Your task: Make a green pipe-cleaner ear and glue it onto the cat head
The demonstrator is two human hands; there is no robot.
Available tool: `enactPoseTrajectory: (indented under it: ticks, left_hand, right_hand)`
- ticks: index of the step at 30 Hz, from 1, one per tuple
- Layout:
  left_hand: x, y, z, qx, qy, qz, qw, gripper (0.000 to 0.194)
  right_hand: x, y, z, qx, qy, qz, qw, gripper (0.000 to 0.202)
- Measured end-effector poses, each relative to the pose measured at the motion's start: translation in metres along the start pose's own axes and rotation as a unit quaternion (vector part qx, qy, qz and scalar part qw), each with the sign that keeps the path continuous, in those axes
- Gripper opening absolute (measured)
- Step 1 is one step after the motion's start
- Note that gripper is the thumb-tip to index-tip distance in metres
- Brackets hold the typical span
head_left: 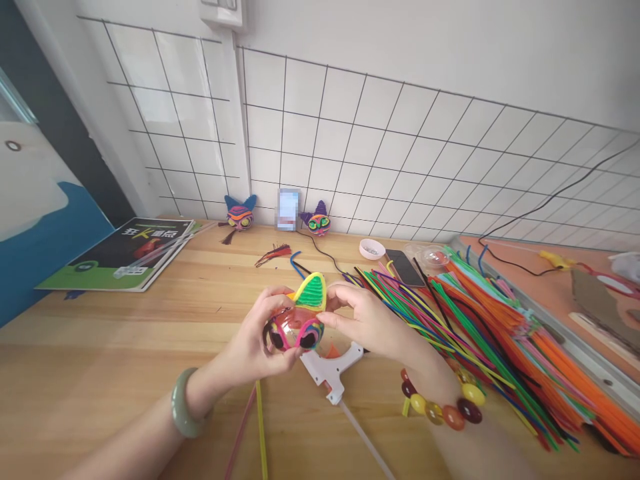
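My left hand (263, 337) wraps round a clear plastic ball (289, 325) decorated as an animal head, with pink-rimmed dark eyes and coloured pipe cleaners on its side. A green pipe-cleaner ear (312, 293) with a yellow border stands upright on top; an orange piece shows behind it. My right hand (350, 310) pinches this ear at its right edge, thumb in front and fingers partly hidden behind. Below the ball, a white hot glue gun (333, 373) lies on the table with a glue stick (367, 440) running out of its rear.
Bundles of coloured pipe cleaners (510, 347) cover the right side. Two finished animal heads, one blue-eared (240, 215) and one purple-eared (319, 220), stand by the wall near a lit screen (288, 209). Also there: a pink bowl (372, 249), a phone (405, 268), a book (125, 253).
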State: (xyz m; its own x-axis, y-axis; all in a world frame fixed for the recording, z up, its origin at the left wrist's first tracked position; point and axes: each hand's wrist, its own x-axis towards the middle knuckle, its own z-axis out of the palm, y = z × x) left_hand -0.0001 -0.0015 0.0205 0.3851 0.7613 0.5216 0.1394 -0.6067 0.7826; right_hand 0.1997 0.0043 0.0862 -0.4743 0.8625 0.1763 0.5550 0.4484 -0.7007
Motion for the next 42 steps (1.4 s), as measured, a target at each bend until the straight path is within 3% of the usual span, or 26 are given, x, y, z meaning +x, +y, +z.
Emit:
enactPoseTrajectory:
  ticks: [10,42]
  left_hand:
    - [-0.0008,-0.0031,-0.0002,-0.007,0.019,0.009,1.000,0.052]
    - [0.0010,-0.0001,-0.0014,0.010,-0.027,-0.002,1.000,0.048]
  right_hand:
    - [0.0026,0.0028,0.0020,0.013,0.006,-0.008,1.000,0.014]
    - [0.0019,0.0061,-0.0003,0.021,0.009,-0.009,1.000,0.012]
